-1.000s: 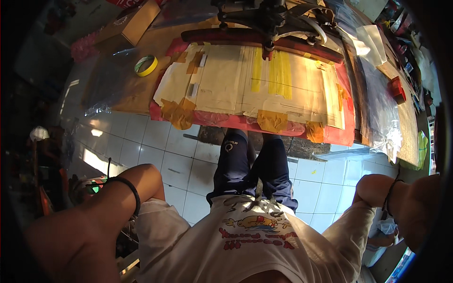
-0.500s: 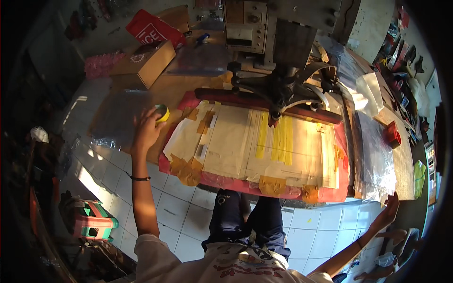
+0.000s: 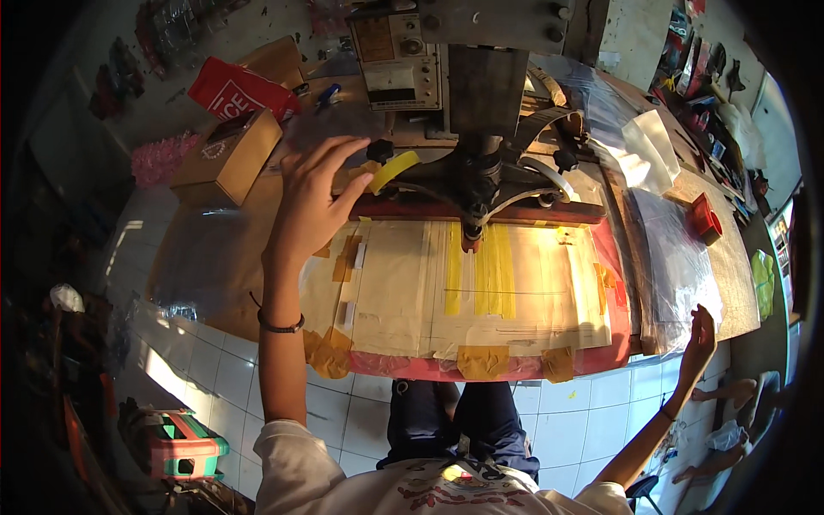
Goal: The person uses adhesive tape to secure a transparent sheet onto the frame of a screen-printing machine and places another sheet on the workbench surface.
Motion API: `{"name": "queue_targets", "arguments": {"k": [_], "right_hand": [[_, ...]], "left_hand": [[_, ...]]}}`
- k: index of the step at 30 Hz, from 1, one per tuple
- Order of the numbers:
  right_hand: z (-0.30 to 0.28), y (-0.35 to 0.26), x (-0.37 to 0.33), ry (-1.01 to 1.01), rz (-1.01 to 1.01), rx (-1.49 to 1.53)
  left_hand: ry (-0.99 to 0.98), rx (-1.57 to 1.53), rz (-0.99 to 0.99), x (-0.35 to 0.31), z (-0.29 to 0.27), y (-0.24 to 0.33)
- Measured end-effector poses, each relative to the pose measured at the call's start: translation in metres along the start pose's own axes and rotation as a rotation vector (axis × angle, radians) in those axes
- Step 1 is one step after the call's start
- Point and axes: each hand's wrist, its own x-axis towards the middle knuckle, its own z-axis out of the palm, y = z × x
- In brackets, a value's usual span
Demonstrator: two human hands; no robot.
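My left hand (image 3: 318, 193) is raised at the left end of the press, fingers spread. A yellow tape roll (image 3: 395, 171) sits beside its thumb tip, against the press's dark left arm; whether it hangs there is hard to tell. Below the press's dark red bar (image 3: 566, 211) lies a pale board (image 3: 403, 283) on a pink-red base, with yellow strips (image 3: 491, 275) across it and brown tape (image 3: 482, 362) along its edges. At the right, my right hand (image 3: 700, 343) has its fingers together at the near corner of a clear plastic sheet (image 3: 674, 266).
The metal press (image 3: 481, 167) stands over the table, with a control box (image 3: 396, 64) behind it. A cardboard box (image 3: 232, 163) and red bag (image 3: 240, 90) are at back left. A red container (image 3: 705, 220) stands right. A stool (image 3: 182, 446) is on the tiled floor.
My left hand has moved right and forward with the yellow tape roll to the press, and its fingers have spread. My right hand has risen a little along the plastic sheet's edge.
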Motion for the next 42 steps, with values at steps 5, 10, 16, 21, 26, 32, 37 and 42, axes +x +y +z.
{"name": "queue_targets", "arguments": {"k": [5,10,16,21,26,32,37,42], "right_hand": [[0.017,-0.025,0.039,-0.197,-0.282,-0.656],[0.054,-0.036,0.028,-0.493,-0.173,-0.867],[0.036,-0.039,0.020,-0.378,-0.135,-0.656],[0.021,-0.007,0.061,-0.406,-0.291,-0.547],[-0.006,0.006,0.136,-0.459,0.171,0.131],[-0.025,-0.090,0.150,-0.022,-0.121,0.206],[-0.032,-0.139,0.087,0.043,-0.308,0.377],[0.010,-0.212,0.014,0.024,-0.399,0.655]], "left_hand": [[-0.077,-0.202,-0.257,-0.023,0.021,-0.074],[0.187,0.106,-0.394,-0.092,0.065,-0.192],[0.034,-0.044,-0.469,-0.098,0.083,-0.203],[0.031,-0.008,-0.405,-0.100,0.089,-0.222],[0.041,-0.098,-0.368,-0.104,0.104,-0.232],[0.165,-0.159,-0.387,-0.097,0.090,-0.225],[0.382,-0.234,-0.376,-0.070,0.058,-0.191],[0.627,-0.440,-0.247,-0.042,-0.002,-0.130]]}}
